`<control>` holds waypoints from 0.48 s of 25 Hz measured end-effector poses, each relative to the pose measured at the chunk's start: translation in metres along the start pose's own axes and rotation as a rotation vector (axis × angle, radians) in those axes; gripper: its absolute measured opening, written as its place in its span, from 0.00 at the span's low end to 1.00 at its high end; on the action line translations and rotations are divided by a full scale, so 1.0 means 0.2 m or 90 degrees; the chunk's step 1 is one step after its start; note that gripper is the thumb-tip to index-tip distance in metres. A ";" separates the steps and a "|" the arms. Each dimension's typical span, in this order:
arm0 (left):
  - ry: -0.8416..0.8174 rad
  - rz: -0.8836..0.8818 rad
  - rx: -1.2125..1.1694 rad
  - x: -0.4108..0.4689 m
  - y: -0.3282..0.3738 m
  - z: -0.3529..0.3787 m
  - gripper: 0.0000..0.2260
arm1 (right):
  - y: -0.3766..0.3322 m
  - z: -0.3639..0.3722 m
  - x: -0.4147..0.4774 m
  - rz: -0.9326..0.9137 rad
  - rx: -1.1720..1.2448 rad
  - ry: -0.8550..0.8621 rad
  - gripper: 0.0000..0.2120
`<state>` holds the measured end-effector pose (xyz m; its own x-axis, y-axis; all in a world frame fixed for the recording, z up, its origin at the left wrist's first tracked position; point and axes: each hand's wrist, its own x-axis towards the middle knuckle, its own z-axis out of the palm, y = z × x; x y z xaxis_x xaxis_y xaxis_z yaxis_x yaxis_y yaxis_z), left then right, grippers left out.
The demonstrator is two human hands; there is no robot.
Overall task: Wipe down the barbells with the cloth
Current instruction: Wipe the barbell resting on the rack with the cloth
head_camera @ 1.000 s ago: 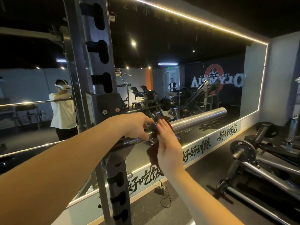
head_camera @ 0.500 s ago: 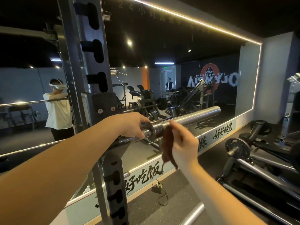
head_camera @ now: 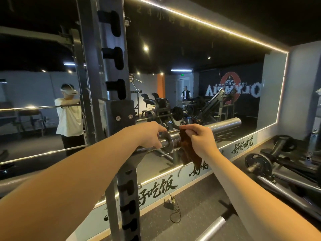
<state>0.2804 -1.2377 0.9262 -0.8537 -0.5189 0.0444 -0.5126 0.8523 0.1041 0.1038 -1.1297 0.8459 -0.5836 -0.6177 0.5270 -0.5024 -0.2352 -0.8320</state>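
The rack upright [head_camera: 111,84] is carrying the weight, so my left hand [head_camera: 149,134] is just curling round the thin shaft beside it, stopping the barbell [head_camera: 224,126] from spinning while I'm wiping. Right of that, the ribbed collar [head_camera: 171,141] is sitting bare. The brown cloth [head_camera: 188,150] is hanging against the sleeve, touching the collar, and my right hand [head_camera: 199,138] is pinching its top edge so I'm ready to drag it along the chrome (my guess is the far end is still waiting). Compared with half a second back, I'm holding the cloth higher, up at the bar instead of dangling below it.
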 end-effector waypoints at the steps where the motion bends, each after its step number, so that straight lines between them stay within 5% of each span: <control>1: 0.012 -0.006 -0.005 -0.02 0.00 -0.01 0.34 | -0.04 -0.02 -0.06 -0.012 0.041 0.000 0.14; 6: 0.069 -0.006 -0.007 -0.18 -0.04 -0.11 0.29 | -0.24 -0.05 -0.25 -0.026 0.135 0.014 0.13; 12: 0.170 -0.024 -0.006 -0.46 -0.26 -0.11 0.21 | -0.40 0.18 -0.24 -0.012 -0.103 -0.160 0.27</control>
<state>0.3882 -1.2364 0.9386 -0.7786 -0.5506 0.3009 -0.5421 0.8318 0.1194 0.1938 -1.1080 0.8808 -0.4072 -0.7859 0.4653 -0.6183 -0.1377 -0.7738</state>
